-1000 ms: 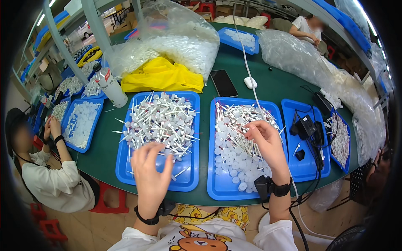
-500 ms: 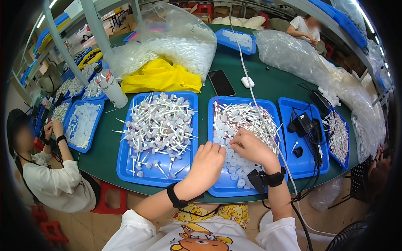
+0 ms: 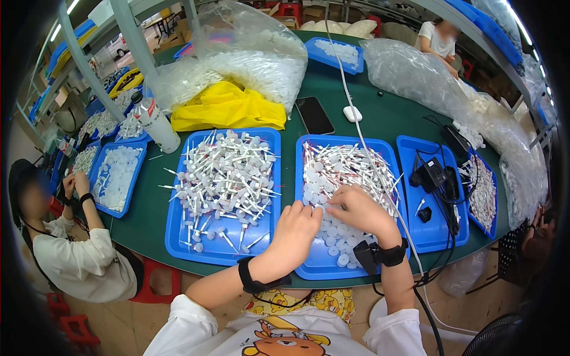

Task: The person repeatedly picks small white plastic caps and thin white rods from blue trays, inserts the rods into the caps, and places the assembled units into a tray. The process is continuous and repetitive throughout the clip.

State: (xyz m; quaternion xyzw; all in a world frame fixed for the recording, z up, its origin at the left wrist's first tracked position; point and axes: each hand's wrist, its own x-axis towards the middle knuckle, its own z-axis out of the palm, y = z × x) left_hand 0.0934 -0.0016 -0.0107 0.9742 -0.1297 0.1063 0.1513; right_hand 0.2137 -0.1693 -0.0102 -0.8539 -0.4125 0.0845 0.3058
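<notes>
My left hand (image 3: 297,230) and my right hand (image 3: 360,209) meet over the tray in front of me, fingertips almost touching. Both sets of fingers are pinched closed; what sits between them is too small and covered to make out. Below them in this blue tray (image 3: 388,146) lie translucent white round discs (image 3: 336,236), with thin white sticks (image 3: 347,168) with reddish ends piled behind. To the left, another blue tray (image 3: 205,254) holds a heap of white sticks with discs on them (image 3: 228,178).
A blue tray (image 3: 424,228) with black adapters and cables stands on the right. A white cable (image 3: 350,95) crosses my tray. Behind lie a phone (image 3: 314,115), a white case (image 3: 352,114), a yellow bag (image 3: 228,113) and a bottle (image 3: 157,126). A co-worker (image 3: 77,255) sits at left.
My right hand has turned slightly and its fingers have shifted a little. My left hand stays nearly in place. The person at the far right has lowered their hands.
</notes>
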